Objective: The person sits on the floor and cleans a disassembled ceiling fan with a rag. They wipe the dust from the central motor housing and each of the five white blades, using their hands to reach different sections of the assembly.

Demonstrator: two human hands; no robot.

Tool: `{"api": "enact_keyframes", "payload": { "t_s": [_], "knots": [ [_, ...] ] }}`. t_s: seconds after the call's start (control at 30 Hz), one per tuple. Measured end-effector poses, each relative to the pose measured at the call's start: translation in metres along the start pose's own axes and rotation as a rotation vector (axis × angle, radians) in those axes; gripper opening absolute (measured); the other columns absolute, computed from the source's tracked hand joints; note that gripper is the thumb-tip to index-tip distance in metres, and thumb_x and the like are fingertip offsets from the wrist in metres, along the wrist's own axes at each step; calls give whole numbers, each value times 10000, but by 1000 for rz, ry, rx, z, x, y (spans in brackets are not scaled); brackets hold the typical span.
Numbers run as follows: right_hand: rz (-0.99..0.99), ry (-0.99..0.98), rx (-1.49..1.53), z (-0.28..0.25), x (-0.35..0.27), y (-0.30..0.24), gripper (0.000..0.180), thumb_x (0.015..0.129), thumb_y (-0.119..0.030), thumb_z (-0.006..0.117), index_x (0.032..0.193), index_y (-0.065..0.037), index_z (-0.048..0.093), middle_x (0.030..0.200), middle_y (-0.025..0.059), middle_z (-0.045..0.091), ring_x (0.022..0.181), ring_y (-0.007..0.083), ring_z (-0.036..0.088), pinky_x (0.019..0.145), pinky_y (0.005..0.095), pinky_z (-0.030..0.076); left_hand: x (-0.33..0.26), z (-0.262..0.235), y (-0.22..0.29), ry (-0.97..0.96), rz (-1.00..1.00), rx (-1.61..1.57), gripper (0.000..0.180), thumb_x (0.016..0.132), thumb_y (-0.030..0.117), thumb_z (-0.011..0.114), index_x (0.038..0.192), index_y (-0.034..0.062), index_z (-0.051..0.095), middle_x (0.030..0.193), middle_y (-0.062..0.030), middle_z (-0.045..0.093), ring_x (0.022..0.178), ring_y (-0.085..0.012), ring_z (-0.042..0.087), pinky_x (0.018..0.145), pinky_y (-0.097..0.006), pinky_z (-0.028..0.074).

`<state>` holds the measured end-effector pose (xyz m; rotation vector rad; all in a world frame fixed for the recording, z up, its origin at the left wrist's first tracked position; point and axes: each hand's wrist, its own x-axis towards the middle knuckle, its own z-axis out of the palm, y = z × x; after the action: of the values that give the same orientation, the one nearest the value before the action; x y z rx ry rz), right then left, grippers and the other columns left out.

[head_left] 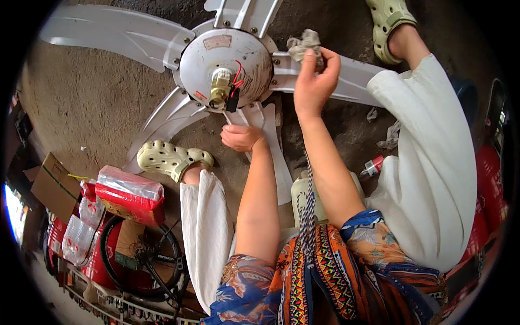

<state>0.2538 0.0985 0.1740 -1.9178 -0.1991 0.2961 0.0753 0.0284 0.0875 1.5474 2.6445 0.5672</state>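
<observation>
A white ceiling fan [189,70] lies on the floor in front of me, its several blades spread out from a round, smudged motor housing. At the housing's middle stands a metal stem fitting [220,89] with red wires [237,81] and a small black part beside it. My left hand [242,137] is closed around the edge of the near fan blade [271,146], close to the housing. Over the right-hand blade [346,81], my right hand [318,81] is raised, gripping a crumpled greyish cloth [305,46] that sticks out above the fingers.
My feet in pale green clogs [168,160] stand on either side of the fan. A red-and-clear wrapped package [130,195] and a bicycle wheel [143,260] are at the left. At the right lie a bottle [372,167] and crumpled scraps [391,135]. A patterned cord [309,211] hangs before me.
</observation>
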Motion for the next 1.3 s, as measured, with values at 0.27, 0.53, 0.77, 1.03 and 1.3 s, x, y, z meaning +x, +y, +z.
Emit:
{"api": "enact_keyframes", "payload": {
  "t_s": [0.27,0.53,0.77,1.03,1.3],
  "knots": [
    [-444,-274,-168,30,-37,12,158,813,-104,731,964,-73,698,940,67,568,859,269,550,773,355,467,-1,0,5,-43,-2,25,377,982,243,360,759,-31,492,790,-239,519,778,-439,457,739,-511,357],
    [-385,-355,-198,15,-80,22,169,721,-6,740,867,-63,678,893,102,563,822,307,561,726,390,485,2,9,-11,-17,14,33,371,986,239,396,745,-25,494,757,-228,516,763,-426,477,714,-503,370],
    [-499,-383,-140,29,-52,6,175,703,-8,737,851,-61,661,881,84,557,824,298,540,746,392,467,1,-2,-7,-74,-50,63,413,986,260,372,749,-44,520,787,-257,554,758,-456,484,724,-521,363],
    [-549,-335,-199,45,-39,6,177,694,-47,750,854,-98,693,871,16,579,818,235,543,740,367,431,6,-7,1,-104,-73,43,471,994,309,348,779,-52,560,811,-265,586,807,-465,518,748,-541,371],
    [-521,-362,-206,80,-21,14,61,762,-201,696,818,-208,717,855,-57,572,883,184,542,824,351,393,23,-14,-10,-347,-169,-17,519,1012,370,341,885,-69,586,892,-265,622,827,-424,559,784,-493,415]
  ]
}}
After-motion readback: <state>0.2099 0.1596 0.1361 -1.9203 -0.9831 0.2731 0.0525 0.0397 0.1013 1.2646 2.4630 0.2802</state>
